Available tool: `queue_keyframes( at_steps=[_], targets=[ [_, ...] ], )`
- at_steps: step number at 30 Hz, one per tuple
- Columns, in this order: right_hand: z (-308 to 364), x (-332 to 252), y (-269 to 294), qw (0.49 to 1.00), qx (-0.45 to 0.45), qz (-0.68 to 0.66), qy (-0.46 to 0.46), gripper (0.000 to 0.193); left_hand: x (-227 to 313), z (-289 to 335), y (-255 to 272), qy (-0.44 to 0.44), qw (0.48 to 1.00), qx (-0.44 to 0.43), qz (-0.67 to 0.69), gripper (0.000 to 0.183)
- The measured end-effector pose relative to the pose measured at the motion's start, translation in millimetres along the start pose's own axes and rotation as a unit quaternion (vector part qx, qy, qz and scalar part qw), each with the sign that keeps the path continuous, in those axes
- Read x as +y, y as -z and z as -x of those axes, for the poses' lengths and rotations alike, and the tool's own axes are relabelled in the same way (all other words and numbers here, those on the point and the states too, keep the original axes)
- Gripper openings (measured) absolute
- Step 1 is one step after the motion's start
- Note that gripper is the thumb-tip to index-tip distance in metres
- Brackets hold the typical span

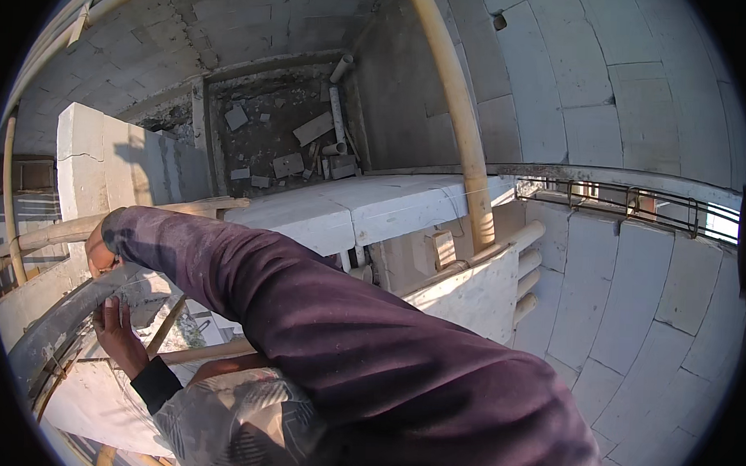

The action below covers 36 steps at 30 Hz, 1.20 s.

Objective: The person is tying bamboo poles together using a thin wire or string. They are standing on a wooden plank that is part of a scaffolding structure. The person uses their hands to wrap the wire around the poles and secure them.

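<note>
Where the grey strip curves at far left, the right hand bends over its upper end — whether pinching, I cannot tell. Just below, a dark-cuffed hand, seemingly a co-worker's, reaches up — uneven release could tip the strip.

To your R, a lt-grey block wall; ahead, a dark, dusty floor w/ broken white block pcs, seen past a round tan pole. Sunlight hits the pale block pier on your L.
</note>
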State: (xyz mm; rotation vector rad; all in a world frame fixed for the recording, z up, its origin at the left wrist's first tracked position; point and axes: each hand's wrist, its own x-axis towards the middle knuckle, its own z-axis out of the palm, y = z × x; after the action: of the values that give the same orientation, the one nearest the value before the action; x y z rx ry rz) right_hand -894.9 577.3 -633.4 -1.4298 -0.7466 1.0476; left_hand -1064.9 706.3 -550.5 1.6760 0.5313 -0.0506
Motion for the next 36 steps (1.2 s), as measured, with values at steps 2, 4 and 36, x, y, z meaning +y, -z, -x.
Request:
queue_keyframes(
  at_steps=[2,4,36],
  targets=[
    [-18.2,9.0,-9.8,0.992,0.074,0.065,0.074,0.034,-8.8,-8.7,11.2,-0.016,0.994,-0.006,-0.111,0.054],
    [-31.9,12.2,-24.6,0.984,0.128,0.116,0.044,0.030,-21.9,-13.5,21.7,0.044,0.999,-0.006,-0.006,0.053],
    [704.4,179.4,-232.6,0.064,0.970,-0.198,-0.124,0.029,-23.4,91.1,-192.6,-0.307,0.704,-0.489,-0.414,0.006]
  ],
)
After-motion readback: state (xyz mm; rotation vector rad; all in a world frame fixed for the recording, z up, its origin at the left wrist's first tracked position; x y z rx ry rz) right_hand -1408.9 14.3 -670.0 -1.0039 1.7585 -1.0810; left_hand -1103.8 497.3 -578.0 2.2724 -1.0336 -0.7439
